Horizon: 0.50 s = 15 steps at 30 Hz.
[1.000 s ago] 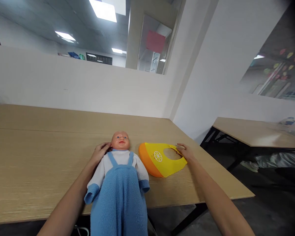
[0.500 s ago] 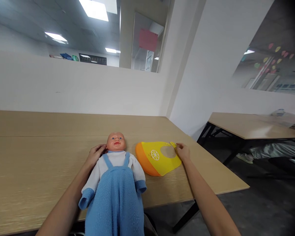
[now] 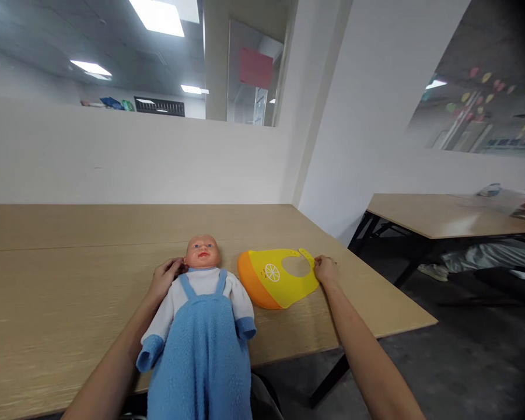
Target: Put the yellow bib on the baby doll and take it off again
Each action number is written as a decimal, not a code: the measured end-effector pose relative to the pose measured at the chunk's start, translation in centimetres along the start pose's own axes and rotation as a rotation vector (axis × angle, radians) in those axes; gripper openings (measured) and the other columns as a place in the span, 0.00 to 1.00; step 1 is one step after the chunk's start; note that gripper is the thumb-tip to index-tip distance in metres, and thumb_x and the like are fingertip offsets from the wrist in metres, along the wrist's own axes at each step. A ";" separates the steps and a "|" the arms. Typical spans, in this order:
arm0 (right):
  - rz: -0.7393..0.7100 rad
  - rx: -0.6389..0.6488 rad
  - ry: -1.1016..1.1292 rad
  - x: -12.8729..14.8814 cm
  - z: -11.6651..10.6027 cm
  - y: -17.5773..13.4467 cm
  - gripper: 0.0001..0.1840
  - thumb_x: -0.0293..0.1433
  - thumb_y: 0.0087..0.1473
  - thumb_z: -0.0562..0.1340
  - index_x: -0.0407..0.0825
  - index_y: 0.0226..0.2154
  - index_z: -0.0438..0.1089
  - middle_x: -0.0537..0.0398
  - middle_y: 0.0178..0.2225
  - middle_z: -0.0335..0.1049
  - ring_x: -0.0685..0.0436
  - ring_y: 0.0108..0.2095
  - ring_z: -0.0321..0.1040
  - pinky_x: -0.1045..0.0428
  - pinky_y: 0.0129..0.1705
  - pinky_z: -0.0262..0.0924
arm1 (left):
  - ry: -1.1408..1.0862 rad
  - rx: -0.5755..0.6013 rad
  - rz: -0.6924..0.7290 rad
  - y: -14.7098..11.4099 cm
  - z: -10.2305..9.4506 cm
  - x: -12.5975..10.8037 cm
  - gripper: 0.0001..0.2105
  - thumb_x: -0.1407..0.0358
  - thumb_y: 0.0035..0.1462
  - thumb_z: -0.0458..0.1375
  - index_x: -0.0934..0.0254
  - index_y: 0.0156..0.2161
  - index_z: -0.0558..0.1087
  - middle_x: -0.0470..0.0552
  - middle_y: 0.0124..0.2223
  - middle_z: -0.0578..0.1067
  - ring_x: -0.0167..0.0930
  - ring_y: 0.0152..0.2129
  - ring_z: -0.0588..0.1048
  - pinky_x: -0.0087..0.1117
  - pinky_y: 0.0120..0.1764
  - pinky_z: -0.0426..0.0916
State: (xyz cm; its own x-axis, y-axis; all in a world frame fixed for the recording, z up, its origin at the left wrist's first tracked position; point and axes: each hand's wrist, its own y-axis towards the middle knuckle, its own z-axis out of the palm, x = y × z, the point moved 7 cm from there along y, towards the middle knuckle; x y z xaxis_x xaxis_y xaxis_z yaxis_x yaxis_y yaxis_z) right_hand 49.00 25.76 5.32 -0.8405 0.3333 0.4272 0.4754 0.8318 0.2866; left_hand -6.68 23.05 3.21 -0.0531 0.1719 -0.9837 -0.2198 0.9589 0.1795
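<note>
A baby doll (image 3: 202, 315) lies face up, its head on the table and its legs toward me. It wears a white top and fuzzy blue overalls. My left hand (image 3: 166, 275) is closed against the side of the doll's head and neck, with some fingertips hidden there. To the doll's right a yellow bib (image 3: 295, 290) with an orange pocket and a white citrus-slice print lies flat. My right hand (image 3: 326, 270) pinches the edge of its neck strap, the fingers partly hidden by the hand.
The wooden table (image 3: 70, 303) runs up to a white wall (image 3: 179, 157), and its right edge slants toward me. A second table (image 3: 411, 213) with plastic-wrapped things stands at the right. Under that table a person's leg and shoe (image 3: 435, 272) show.
The view has shifted slightly. My left fingers look more bent beside the doll's head. My right hand stays at the bib's strap, whose end has turned a little.
</note>
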 end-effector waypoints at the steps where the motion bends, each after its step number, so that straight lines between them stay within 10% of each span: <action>1: 0.002 -0.003 -0.009 0.0 0.0 0.0 0.13 0.28 0.54 0.56 0.46 0.40 0.74 0.38 0.46 0.70 0.37 0.50 0.65 0.42 0.54 0.56 | 0.003 -0.006 -0.001 -0.2 0.0 -0.1 0.26 0.45 0.42 0.61 0.68 0.37 0.76 0.57 0.34 0.80 0.38 0.33 0.77 0.38 0.42 0.69; 15: 0.048 -0.034 0.024 -0.7 0.0 0.6 0.15 0.34 0.52 0.59 0.44 0.39 0.74 0.34 0.44 0.70 0.32 0.48 0.65 0.38 0.50 0.59 | 0.130 -0.009 -0.134 -8.9 -2.0 -1.8 0.25 0.50 0.51 0.57 0.63 0.51 0.72 0.55 0.57 0.71 0.39 0.56 0.67 0.38 0.60 0.56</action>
State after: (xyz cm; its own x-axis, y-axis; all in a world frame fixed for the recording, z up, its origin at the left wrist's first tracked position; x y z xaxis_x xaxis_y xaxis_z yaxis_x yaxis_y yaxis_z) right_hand 49.87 26.04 5.22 -0.8100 0.3617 0.4617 0.5245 0.7990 0.2942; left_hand -6.58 13.75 3.41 -0.1482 0.0119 -0.9889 -0.2420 0.9691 0.0479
